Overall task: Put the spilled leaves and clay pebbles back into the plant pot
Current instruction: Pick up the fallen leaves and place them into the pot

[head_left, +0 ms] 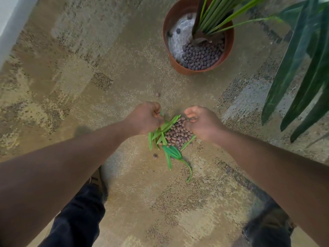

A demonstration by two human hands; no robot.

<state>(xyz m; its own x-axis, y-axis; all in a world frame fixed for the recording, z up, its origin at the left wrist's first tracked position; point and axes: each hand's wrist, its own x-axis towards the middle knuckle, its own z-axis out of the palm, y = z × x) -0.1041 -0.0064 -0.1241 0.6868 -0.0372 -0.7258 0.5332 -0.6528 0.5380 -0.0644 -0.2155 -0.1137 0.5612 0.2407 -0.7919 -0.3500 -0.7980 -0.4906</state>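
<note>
Both hands low over carpet (pixel 89 86), flanking 1 pile. Left hand (pixel 144 118): fingers curled, gripping leaves (pixel 164 128) at pile's left edge. Right hand (pixel 203 123): fingers curled inward, cupped against pebbles (pixel 178 133) at pile's right edge; contents of palm hidden, so a closed grip on pebbles cannot be confirmed. Hands set opposite each other, likely to rake loose material together and scoop it as 1 load rather than piece by piece.

Pile position: directly between hands, leaves draped over and beside pebbles. More leaves (pixel 173 154) on carpet just nearer than hands, 1 with a long curved stem. 2 stray pebbles lying apart: 1 (pixel 157 94) just beyond left hand, 1 (pixel 155 155) nearer, below left wrist.

Pot (pixel 229 50) upright, well beyond right hand, already part-filled with pebbles on near side, white liner exposed on far side. Judgement: task early; bulk of spill not yet returned. Risk: pebbles rolling off during lift.
</note>
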